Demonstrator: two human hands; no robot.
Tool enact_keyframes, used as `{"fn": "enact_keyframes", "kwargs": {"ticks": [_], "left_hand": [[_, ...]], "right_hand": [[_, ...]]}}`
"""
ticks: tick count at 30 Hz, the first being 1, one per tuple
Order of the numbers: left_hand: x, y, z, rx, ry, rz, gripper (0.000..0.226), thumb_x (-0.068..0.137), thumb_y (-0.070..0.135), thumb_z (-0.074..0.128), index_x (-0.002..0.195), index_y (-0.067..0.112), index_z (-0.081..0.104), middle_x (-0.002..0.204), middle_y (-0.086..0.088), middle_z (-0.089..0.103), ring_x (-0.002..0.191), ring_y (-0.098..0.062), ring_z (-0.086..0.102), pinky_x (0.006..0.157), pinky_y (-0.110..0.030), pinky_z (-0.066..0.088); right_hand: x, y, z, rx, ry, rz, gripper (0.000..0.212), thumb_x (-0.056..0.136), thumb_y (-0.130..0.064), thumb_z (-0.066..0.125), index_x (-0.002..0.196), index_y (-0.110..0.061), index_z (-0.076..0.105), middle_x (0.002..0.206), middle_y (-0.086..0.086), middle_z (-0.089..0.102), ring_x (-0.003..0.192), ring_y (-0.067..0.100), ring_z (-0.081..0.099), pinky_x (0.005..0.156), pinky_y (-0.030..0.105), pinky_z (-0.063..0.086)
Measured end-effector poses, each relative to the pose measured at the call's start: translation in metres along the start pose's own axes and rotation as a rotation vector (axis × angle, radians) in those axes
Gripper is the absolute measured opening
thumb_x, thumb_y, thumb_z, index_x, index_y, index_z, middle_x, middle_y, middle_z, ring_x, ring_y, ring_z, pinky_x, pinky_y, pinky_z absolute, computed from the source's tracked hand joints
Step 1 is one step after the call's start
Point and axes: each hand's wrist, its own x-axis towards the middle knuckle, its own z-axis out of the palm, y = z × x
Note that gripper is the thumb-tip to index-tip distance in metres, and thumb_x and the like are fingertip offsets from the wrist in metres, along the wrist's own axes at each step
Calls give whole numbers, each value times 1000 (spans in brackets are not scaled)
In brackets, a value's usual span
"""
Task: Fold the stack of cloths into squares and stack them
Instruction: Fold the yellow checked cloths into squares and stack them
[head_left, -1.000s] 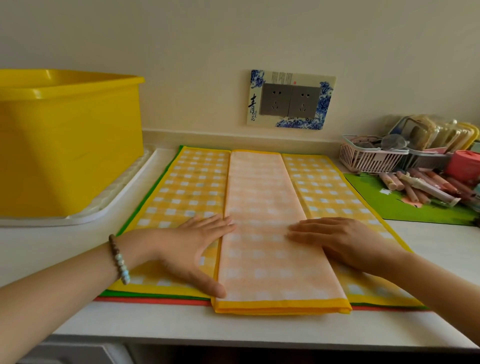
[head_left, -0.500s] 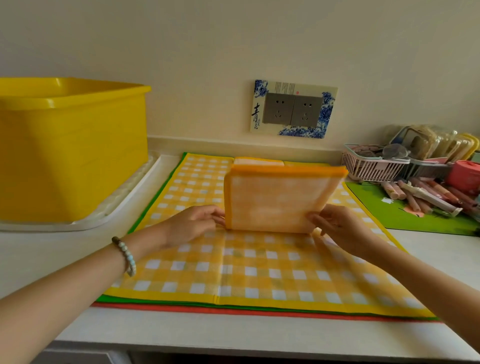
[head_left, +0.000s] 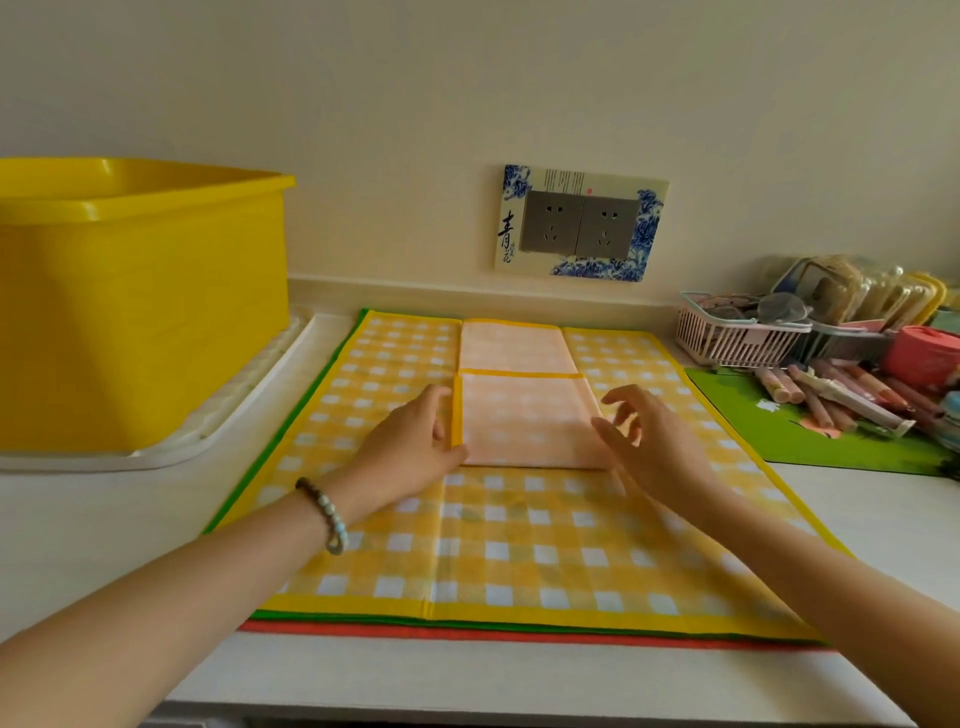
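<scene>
The folded strip (head_left: 524, 415) lies upon the flat stack (head_left: 519, 545). The left hand (head_left: 410, 447) steadies its edge, grip released; the right hand (head_left: 649, 436) hovers beside it, also released, probably to square the fold.

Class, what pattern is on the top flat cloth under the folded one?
Yellow and white checks with a yellow border on the cloth, clearest in the head view.

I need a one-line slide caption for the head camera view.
Left hand and right hand flank a partly folded yellow cloth atop flat checked cloths.
</scene>
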Motion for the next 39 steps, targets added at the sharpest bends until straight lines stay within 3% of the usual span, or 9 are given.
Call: {"fn": "enact_keyframes", "kwargs": {"ticks": [2,4,6,9,17,27,32,35,39], "left_hand": [[-9,7,0,161,-33,201,51,94,35,50,142,25,36,133,4,46,128,-17,39,105,-31,33],[-19,12,2,275,-214,355,49,100,41,28,148,29,23,155,11,17,144,-8,8,116,-28,6],[-26,12,6,351,-382,364,54,99,47,14,150,32,5,156,18,-6,140,2,-14,115,-28,-11],[-29,7,9,353,-444,328,56,97,53,8,148,37,-6,154,21,-16,137,5,-22,113,-29,-17],[-31,4,6,338,-470,332,60,92,60,10,147,42,-4,153,23,-16,137,6,-22,114,-28,-16],[-31,3,6,305,-492,322,65,87,66,10,146,45,-6,152,24,-17,136,7,-23,112,-25,-17],[-23,7,2,319,-452,299,60,92,61,25,147,42,10,155,23,2,142,0,-2,115,-26,-5],[-10,8,0,348,-366,281,63,92,59,34,148,34,21,154,18,16,141,-4,11,113,-25,5],[3,4,-1,328,-347,195,70,89,61,40,148,29,21,156,13,15,143,-9,11,116,-29,9]], "right_hand": [[-14,-12,-3,-24,-109,-218,36,95,-43,43,125,-26,54,122,-8,55,112,12,54,89,25,41],[-28,-24,-4,-70,-301,-343,46,97,-46,30,140,-31,39,146,-15,36,136,4,30,110,21,21],[-37,-30,-1,-106,-476,-368,48,99,-44,23,146,-36,21,152,-22,15,142,-3,7,114,16,1],[-45,-31,3,-161,-590,-387,50,98,-45,17,147,-40,7,153,-25,2,140,-7,-7,112,16,-10],[-42,-21,-4,-291,-631,-423,52,96,-51,13,147,-44,3,154,-26,1,141,-7,-8,113,18,-10],[-48,24,-36,-277,-673,-293,54,88,-59,7,141,-53,1,149,-34,-2,137,-13,-11,116,23,-9],[-26,21,-39,-118,-496,-288,40,96,-40,32,135,-41,39,142,-23,35,138,-5,17,117,25,8],[-12,17,-36,-217,-405,-350,41,94,-41,45,135,-39,42,141,-18,42,136,4,31,112,26,24],[-1,4,-30,-363,-460,-422,46,92,-40,53,136,-39,43,139,-17,46,127,7,43,102,22,33]]}}
